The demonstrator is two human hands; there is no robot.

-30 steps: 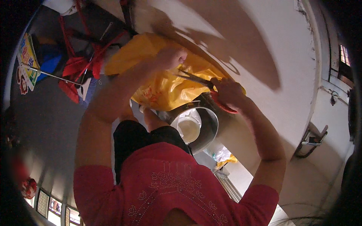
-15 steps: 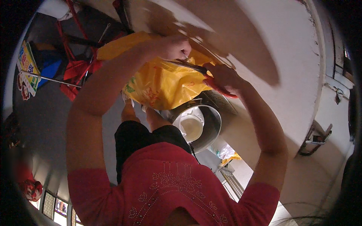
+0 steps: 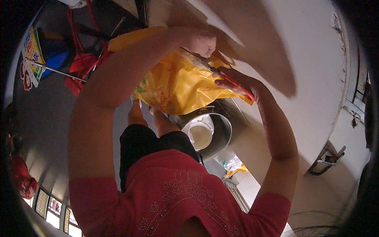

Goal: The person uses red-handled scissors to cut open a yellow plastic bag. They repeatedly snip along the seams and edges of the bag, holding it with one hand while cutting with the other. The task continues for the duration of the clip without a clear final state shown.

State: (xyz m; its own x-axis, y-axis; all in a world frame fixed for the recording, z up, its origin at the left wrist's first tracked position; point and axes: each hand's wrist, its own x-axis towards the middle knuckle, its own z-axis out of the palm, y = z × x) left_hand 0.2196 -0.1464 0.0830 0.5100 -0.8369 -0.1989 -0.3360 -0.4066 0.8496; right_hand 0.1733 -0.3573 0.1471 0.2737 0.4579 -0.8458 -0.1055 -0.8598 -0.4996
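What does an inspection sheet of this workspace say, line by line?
Surface: pale counter, in shadow near the hands.
Job's things: yellow plastic bag, held up off the counter; red-handled scissors at its upper edge.
Clutter: metal pot with a white bowl inside, below the bag; red bag on the floor.
Hands: left hand grips the bag's top; right hand holds the scissors.
Cables: nothing seen.
Surroundings: grey floor, colourful printed carton at left.
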